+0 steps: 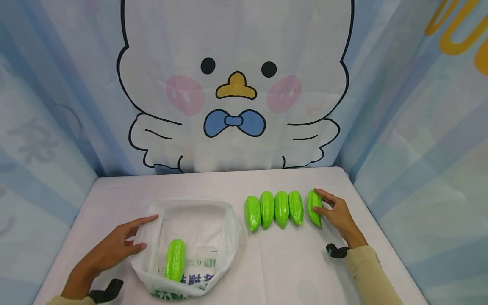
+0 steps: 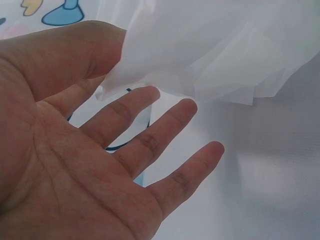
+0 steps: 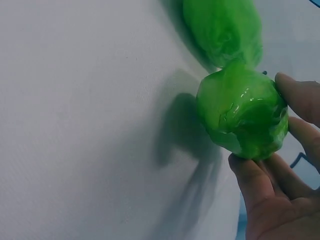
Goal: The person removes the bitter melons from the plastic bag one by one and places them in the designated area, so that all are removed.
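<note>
My right hand point(image 1: 340, 217) holds a shiny, bright green bitter melon point(image 1: 314, 207) between thumb and fingertips, at the right end of a row. In the right wrist view this bitter melon point(image 3: 242, 112) shows end-on, with another bitter melon point(image 3: 223, 30) behind it. Left of it, several more bitter melons point(image 1: 281, 209) lie side by side. A white plastic bag point(image 1: 233, 237) sits spread wide at its mouth, with one bitter melon point(image 1: 176, 259) inside. At the bag's left rim is my left hand point(image 1: 112, 245), its fingers extended and spread beside the thin plastic point(image 2: 210, 55).
A white-covered table point(image 1: 282, 262) lies under everything. Behind it hangs a curtain point(image 1: 236, 152) printed with a cartoon bird, and pale blue curtains point(image 1: 427, 169) close off both sides. Printed lettering point(image 1: 198, 278) shows within the bag.
</note>
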Motion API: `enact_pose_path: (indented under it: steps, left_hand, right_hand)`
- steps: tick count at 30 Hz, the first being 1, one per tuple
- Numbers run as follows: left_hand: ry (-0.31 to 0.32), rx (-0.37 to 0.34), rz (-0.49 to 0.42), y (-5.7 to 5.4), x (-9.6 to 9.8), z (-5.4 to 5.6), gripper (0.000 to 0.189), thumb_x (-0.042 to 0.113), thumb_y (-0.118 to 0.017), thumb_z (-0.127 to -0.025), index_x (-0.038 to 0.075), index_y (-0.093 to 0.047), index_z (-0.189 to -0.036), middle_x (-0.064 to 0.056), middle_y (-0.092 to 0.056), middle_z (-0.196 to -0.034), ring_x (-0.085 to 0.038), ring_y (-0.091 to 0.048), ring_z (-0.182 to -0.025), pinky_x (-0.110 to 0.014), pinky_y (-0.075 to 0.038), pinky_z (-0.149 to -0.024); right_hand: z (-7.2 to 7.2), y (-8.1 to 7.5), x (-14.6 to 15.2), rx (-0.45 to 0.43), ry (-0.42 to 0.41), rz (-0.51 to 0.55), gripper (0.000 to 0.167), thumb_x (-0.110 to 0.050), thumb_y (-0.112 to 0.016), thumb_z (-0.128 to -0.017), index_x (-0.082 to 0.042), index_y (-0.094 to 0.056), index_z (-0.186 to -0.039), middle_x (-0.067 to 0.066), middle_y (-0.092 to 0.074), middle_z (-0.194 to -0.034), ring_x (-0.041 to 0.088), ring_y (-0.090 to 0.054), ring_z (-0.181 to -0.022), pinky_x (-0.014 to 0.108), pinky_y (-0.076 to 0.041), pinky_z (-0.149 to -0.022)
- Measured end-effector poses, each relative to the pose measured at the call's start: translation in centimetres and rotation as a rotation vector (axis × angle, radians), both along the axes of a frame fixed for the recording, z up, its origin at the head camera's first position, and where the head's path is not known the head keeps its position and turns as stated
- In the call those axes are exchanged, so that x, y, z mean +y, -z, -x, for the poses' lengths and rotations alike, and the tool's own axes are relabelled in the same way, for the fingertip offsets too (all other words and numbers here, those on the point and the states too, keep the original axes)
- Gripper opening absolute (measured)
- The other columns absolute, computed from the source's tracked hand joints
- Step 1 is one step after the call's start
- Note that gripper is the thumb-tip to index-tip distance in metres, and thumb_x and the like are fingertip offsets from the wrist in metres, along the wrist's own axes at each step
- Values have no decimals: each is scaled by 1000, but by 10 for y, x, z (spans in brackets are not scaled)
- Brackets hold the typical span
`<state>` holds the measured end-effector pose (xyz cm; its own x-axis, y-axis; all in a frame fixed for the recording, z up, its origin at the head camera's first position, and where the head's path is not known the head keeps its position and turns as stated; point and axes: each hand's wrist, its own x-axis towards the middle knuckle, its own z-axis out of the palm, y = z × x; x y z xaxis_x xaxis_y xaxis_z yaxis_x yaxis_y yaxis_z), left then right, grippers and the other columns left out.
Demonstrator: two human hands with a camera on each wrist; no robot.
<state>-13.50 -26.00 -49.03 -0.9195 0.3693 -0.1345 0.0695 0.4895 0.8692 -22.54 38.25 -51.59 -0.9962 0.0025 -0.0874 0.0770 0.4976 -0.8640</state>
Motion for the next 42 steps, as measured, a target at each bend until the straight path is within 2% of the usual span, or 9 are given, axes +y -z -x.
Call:
enact_pose_path:
  steps: [9, 17, 25, 33, 37, 42]
  left_hand:
    - [-2, -6, -7, 1, 0, 0, 68, 21, -71, -103, 10, -42, -163, -32, -36, -167, -61, -47, -142, -72, -55, -98]
    - [-6, -8, -5, 1, 1, -1, 69, 22, -73, -102, 10, -42, -163, -31, -36, -167, -61, -48, -142, -72, -55, -98]
    - [-5, 1, -6, 1, 1, 0, 69, 20, -72, -102, 9, -43, -163, -32, -37, -166, -61, -48, -141, -71, -56, -97]
    - [-7, 11, -16, 1, 1, -2, 68, 18, -72, -102, 7, -43, -162, -33, -37, -166, -62, -49, -140, -68, -59, -95]
    - [-12, 9, -6, 1, 1, -2, 69, 21, -72, -102, 8, -43, -163, -32, -36, -166, -62, -49, -140, -70, -57, -96]
    - [-10, 14, -3, 2, 1, -2, 68, 20, -72, -102, 8, -43, -163, -32, -37, -166, -62, -49, -140, -70, -57, -96]
  right_hand:
    - [3, 2, 2, -20, -8, -2, 72, -8, -76, -98, -10, -44, -163, 14, -31, -175, 42, -28, -162, 62, -21, -131]
    - [-1, -6, -2, 13, 24, -7, 73, -6, -76, -97, -9, -44, -162, 15, -27, -176, 40, -26, -163, 48, -35, -124]
    - [-7, -27, -13, 131, 30, -22, 72, -4, -78, -95, -10, -48, -161, 15, -30, -175, 39, -26, -163, 46, -33, -123]
    - [-15, -50, -45, 257, -1, -6, 73, -8, -83, -93, -18, -52, -159, 10, -36, -172, 34, -30, -162, 29, -37, -119]
    - [-21, -57, -64, 297, 6, 30, 75, -10, -84, -93, -20, -52, -159, 5, -39, -171, 31, -31, -162, 24, -39, -117]
    - [-30, -60, -88, 342, -12, 76, 76, -7, -84, -92, -21, -52, -159, 2, -40, -170, 29, -34, -161, 24, -40, -117]
